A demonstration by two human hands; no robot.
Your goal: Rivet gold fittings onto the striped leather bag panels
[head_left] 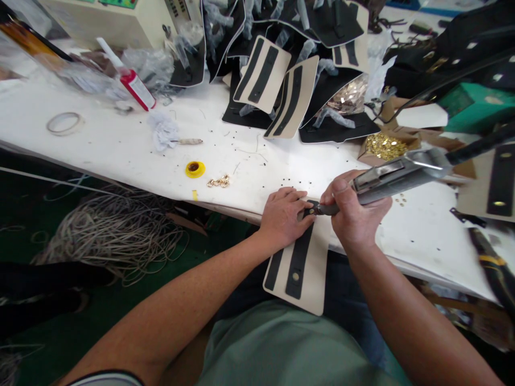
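Observation:
A beige panel with two black strips (302, 268) hangs over the near edge of the white table (120, 150). My left hand (284, 215) lies flat on the panel's top end and presses it down. My right hand (352, 212) grips a grey powered driver tool (402, 174), its tip set on the black strip just beside my left fingers. A small metal stud shows lower down on the same strip.
A heap of similar beige and black panels (281, 80) lies at the back. A box of gold fittings (384, 146) stands right of it. A yellow tape roll (195, 169), a gold chain piece (219, 182), a red-labelled tube (134, 86) and a tape ring (63, 123) lie left. Coiled cord (108, 230) lies on the floor.

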